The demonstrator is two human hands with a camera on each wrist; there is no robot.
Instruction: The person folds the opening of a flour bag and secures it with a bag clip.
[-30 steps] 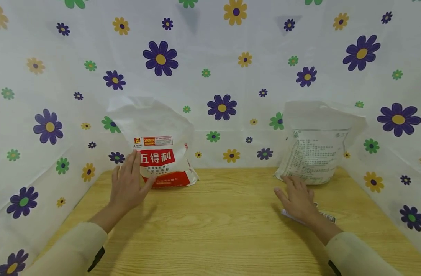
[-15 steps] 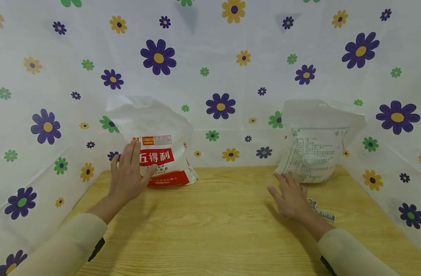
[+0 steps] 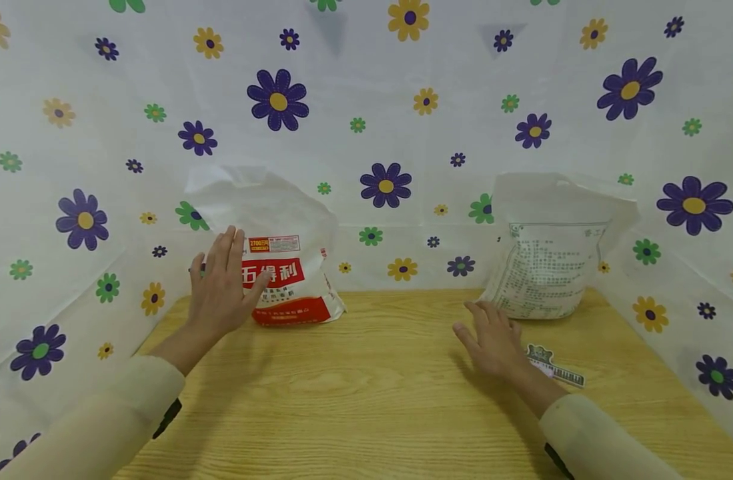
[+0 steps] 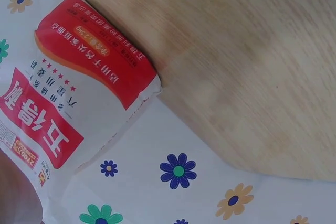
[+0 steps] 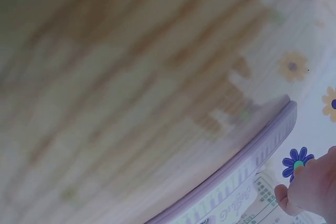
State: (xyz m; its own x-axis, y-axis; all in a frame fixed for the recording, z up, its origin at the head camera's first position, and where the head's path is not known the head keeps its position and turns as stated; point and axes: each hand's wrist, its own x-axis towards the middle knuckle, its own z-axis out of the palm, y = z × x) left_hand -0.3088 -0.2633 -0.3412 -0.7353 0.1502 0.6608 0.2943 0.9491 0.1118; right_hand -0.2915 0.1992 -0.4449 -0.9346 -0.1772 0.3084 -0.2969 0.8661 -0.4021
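Observation:
My left hand hovers in front of the left side of a white and red flour bag, fingers straight and pointing up, and overlaps it in the head view. In the left wrist view the flour bag shows its printed front, with part of the hand at the lower left edge. My right hand is over the table, fingers spread and slightly bent, holding nothing. Beside its wrist lies a ruler with a bear-shaped top. The right wrist view shows the ruler's purple edge close up and the hand.
A second white bag, its back covered in small print, stands at the back right of the wooden table. White cloth with purple, yellow and green flowers encloses the back and both sides.
My right hand has moved left, away from the front of the second bag, uncovering more of the ruler and its bear top. My left hand has risen slightly. Both bags stay put.

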